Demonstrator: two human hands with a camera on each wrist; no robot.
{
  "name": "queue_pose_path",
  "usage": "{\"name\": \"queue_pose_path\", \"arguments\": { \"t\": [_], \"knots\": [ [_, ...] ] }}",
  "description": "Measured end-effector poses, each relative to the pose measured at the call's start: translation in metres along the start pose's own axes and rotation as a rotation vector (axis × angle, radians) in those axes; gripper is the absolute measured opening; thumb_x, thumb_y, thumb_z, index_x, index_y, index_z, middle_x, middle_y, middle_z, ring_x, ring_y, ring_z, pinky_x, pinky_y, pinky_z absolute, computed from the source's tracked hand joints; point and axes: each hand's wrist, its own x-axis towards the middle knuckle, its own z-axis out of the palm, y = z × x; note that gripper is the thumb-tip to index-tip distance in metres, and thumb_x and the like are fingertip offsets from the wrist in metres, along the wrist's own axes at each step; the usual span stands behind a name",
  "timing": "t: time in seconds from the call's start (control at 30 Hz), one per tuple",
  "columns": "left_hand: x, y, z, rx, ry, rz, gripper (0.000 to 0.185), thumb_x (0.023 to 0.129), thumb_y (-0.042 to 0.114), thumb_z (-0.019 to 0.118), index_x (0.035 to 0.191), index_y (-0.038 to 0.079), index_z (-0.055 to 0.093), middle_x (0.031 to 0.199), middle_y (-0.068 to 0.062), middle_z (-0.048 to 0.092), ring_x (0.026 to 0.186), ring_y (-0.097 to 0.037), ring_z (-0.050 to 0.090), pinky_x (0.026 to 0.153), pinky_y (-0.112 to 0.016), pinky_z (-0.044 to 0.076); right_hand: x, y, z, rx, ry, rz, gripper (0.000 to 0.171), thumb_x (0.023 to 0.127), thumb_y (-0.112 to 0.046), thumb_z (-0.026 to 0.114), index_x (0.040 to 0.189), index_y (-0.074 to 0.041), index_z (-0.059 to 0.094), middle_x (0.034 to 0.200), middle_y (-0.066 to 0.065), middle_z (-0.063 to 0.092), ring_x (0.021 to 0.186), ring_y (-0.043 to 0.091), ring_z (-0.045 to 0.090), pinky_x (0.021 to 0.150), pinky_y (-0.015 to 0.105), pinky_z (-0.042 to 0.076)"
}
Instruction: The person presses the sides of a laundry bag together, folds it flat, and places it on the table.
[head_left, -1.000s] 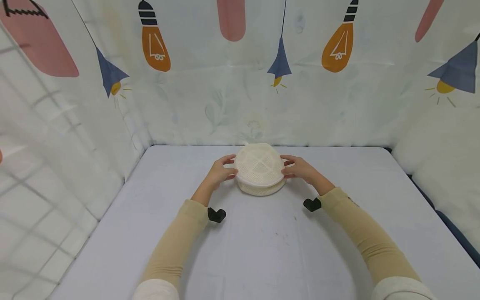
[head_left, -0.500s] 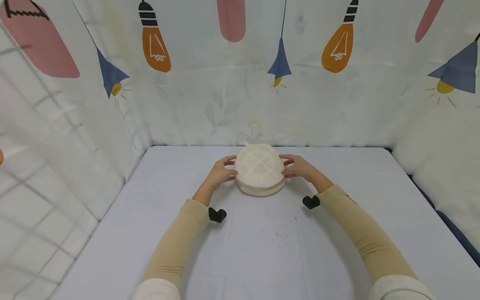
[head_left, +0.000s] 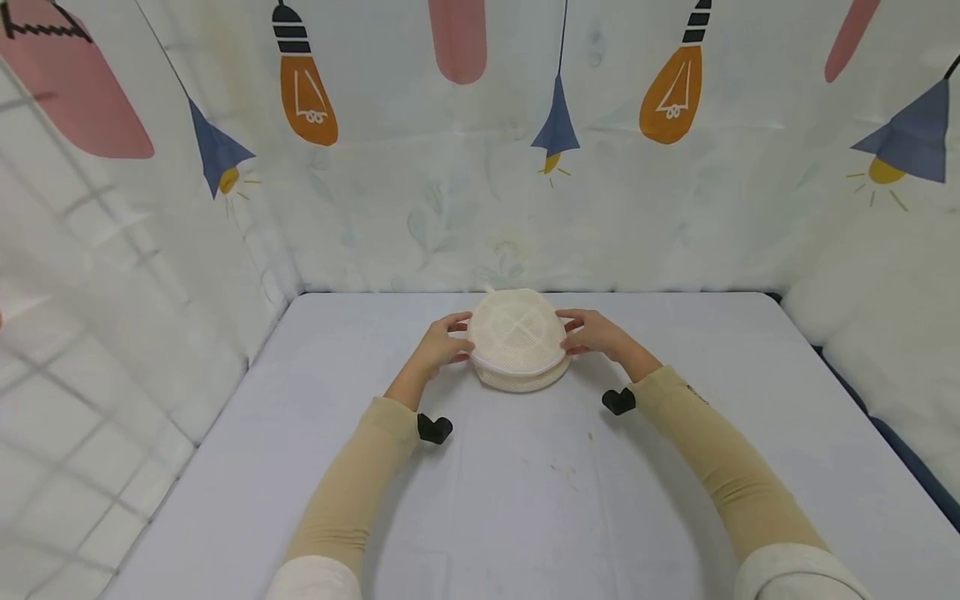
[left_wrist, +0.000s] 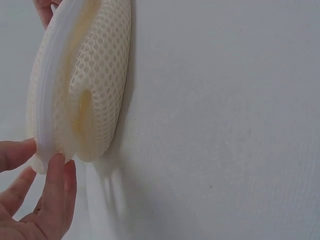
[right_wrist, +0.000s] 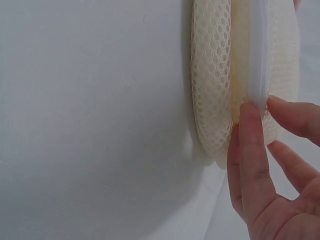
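Note:
A round, cream mesh laundry bag (head_left: 517,333) rests at the back middle of the table, puffed into two stacked layers. A white band (right_wrist: 258,55) runs around its upper layer. From the left side, my left hand (head_left: 442,343) pinches this upper rim between thumb and fingertips. On the opposite side my right hand (head_left: 596,335) grips the same rim, thumb on top and fingers beneath. The lower layer's coarse mesh (left_wrist: 102,70) lies against the tabletop, with a fold opening at its side in the left wrist view.
The table (head_left: 510,500) has a pale cloth cover with a few small specks. Behind it hangs a white curtain (head_left: 360,217) printed with lamps and bulbs. Black heart-shaped pieces (head_left: 435,429) stick out at both wrists.
Hardly anything differs. My right wrist has come slightly inward, while both hands keep their hold on the mesh laundry bag, which stays in place.

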Motion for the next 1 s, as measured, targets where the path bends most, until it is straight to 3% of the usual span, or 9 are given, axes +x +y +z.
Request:
{"name": "queue_pose_path", "arguments": {
  "t": [0.57,1.0],
  "knots": [
    [0.0026,0.0019,0.0028,0.043,0.013,-0.063,0.068,0.093,-0.011,0.063,0.155,0.007,0.044,0.147,-0.023,0.046,0.115,-0.031,0.059,0.098,-0.039,0.055,0.0076,-0.0016,0.0004,-0.111,0.011,0.018,0.074,0.094,0.001,0.068,0.159,-0.003,0.034,0.148,0.028,0.043,0.095,0.021,0.066,0.089,0.029,0.058],
    [0.0051,-0.0003,0.0042,0.082,0.008,-0.071,0.069,0.091,-0.011,0.063,0.155,0.004,0.044,0.142,-0.024,0.05,0.101,-0.025,0.061,0.09,-0.033,0.058,0.009,-0.0006,0.0026,-0.116,0.02,0.005,0.075,0.092,0.005,0.068,0.158,-0.001,0.035,0.147,0.029,0.044,0.087,0.017,0.064,0.081,0.025,0.059]
  ]
}}
